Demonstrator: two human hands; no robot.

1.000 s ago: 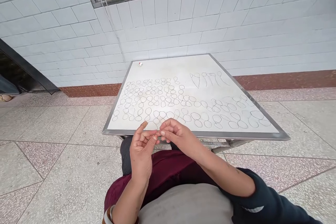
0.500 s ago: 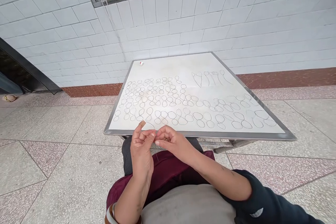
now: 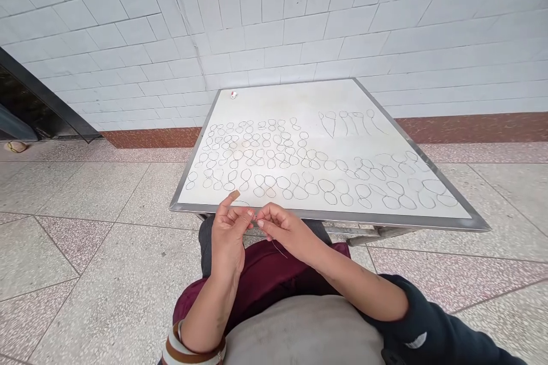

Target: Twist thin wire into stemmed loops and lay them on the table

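My left hand [image 3: 228, 234] is closed in a pinch by the table's front edge, thumb against a fingertip, with one finger sticking up and a tan wrap on its tip. Right beside it, my right hand [image 3: 286, 231] pinches too, and the fingertips almost meet. A thin wire [image 3: 280, 249] trails below my right hand, and a fine arc of it seems to rise from my left. Its part between the fingers is too small to make out. Beyond the hands, several rows of thin wire loops [image 3: 291, 183], mostly figure-eights, lie on the white tabletop [image 3: 282, 94].
Longer looped wires [image 3: 346, 122] lie at the table's back right. A small red-and-white item [image 3: 233, 94] sits at the far left corner. The metal rim [image 3: 385, 220] edges the table, and a tiled wall [image 3: 274, 40] stands behind it.
The view has shifted slightly. My right hand has turned a little, and the wire's loose end has swung to the right beneath it. Both hands stay pinched close together.
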